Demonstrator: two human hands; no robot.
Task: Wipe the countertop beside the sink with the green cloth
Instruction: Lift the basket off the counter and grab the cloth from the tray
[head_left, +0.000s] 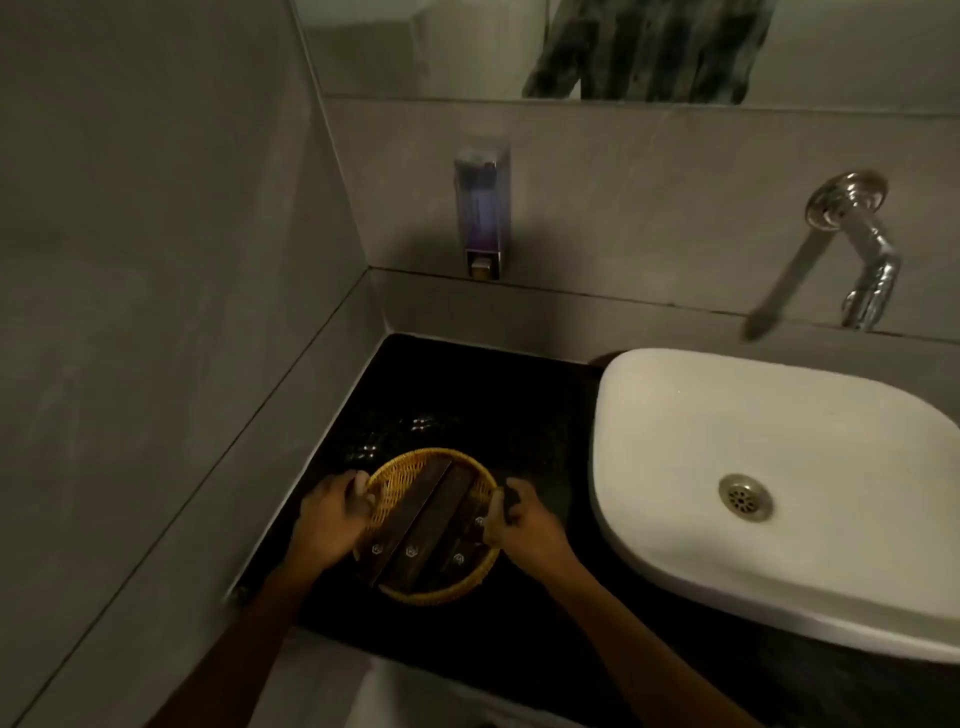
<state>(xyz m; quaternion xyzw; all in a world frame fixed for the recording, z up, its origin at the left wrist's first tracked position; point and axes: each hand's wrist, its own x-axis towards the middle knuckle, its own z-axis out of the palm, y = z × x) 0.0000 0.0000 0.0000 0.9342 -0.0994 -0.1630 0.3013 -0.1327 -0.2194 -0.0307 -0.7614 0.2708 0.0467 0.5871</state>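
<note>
Hands first: left hand (332, 512) and right hand (519, 514) have fingers clamped on opposite rims of the round yellow wicker basket (400, 478) holding dark wooden-looking blocks (431, 519), probably clearing the black stone worktop (467, 405). Open room behind, wall left, white oval sink (779, 467) right. Green cloth isn't visible anywhere.

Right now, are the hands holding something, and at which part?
Yes. Both hands grip the round wicker basket by its rim: the left hand at its left edge, the right hand at its right edge.
</note>
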